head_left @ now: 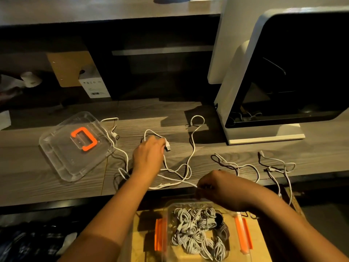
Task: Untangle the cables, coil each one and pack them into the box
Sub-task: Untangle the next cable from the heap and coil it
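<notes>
Starting nearest, a clear box [167, 208] with orange latches is seen on a pale wooden board [145, 248], below the desk's front edge. It is filled with coiled cables [196, 231], white ones mostly, with one dark coil at the right side.

Just beyond the box's far rim, the right hand [215, 188] is held palm down, its fingers drawn together. A white strand [177, 181] is pinched at the fingertips, and it runs leftward onto the grey wood-grain desk [56, 186], where it is lost in a loose tangle.

Further out, the left hand [149, 156] is stretched onto the desk. A USB cable [167, 147] is gripped under its bent fingers, with the metal plug end left sticking out past the fingertips. Whether both hands are on the same cable cannot be told.

To the right, more loose cables [272, 169] are spread by the desk edge, some hanging over it. To the left, the transparent lid [62, 157] with an orange handle is laid flat, with a cable trailing beside it.

At the back right, a white machine [245, 72] with a dark opening is stood; at the back left, a white carton [95, 86] is propped against brown cardboard.
</notes>
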The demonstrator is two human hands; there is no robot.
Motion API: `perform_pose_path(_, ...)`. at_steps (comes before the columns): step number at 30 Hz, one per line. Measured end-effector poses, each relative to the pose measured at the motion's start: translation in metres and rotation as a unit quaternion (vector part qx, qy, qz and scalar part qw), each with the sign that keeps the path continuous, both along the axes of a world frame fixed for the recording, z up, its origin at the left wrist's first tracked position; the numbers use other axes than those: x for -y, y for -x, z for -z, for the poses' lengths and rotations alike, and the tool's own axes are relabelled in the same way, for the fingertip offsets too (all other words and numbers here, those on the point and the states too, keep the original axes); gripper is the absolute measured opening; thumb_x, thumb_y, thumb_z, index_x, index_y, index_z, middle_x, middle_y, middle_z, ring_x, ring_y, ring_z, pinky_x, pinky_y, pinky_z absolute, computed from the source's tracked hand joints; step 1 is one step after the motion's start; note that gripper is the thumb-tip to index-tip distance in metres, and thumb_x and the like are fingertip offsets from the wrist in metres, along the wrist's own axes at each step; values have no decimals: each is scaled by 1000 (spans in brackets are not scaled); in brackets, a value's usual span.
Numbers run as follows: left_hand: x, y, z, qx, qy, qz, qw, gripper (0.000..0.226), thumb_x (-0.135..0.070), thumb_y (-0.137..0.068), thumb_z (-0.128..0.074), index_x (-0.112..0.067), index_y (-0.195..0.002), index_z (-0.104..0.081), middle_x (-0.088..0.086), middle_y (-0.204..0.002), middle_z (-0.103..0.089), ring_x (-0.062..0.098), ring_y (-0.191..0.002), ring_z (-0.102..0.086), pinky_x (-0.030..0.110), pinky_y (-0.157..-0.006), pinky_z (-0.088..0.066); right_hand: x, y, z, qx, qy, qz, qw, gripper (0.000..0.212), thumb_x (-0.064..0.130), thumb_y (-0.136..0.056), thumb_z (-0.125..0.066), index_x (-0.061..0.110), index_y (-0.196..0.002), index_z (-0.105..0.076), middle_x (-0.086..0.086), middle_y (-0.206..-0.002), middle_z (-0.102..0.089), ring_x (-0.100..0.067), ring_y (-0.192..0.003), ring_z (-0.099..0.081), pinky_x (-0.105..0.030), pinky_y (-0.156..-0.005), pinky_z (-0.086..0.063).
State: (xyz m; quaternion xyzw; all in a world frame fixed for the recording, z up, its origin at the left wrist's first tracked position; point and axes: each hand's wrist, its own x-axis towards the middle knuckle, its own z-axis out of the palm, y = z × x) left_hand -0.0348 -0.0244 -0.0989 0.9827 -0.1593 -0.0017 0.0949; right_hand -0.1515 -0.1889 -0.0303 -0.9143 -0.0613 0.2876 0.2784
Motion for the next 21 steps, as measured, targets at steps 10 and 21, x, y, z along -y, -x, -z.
perform_pose_path(10, -2, 31, -13, -256, 76, 39, 963, 53, -69, -74, -55, -33, -113, -60, -4, -105, -63, 18, -94, -58, 26, -71, -41, 59, -18, -6, 214, -72, 279, 933, 15, 25, -91, -57, 20, -96, -71, 2, -86, -68, -9, -80, -60, -28, -70, -47)
perform_pose_path(21, 39, 61, -61, -326, 701, -44, 633, 25, -15, -95, -45, -30, -106, -61, -8, -107, -69, 6, -106, -60, 30, -97, -43, 11, -11, 45, -1, -110, 242, 964, 40, 38, -100, -31, 14, -78, -55, 1, -68, -51, -7, -59, -46, -19, -55, -37)
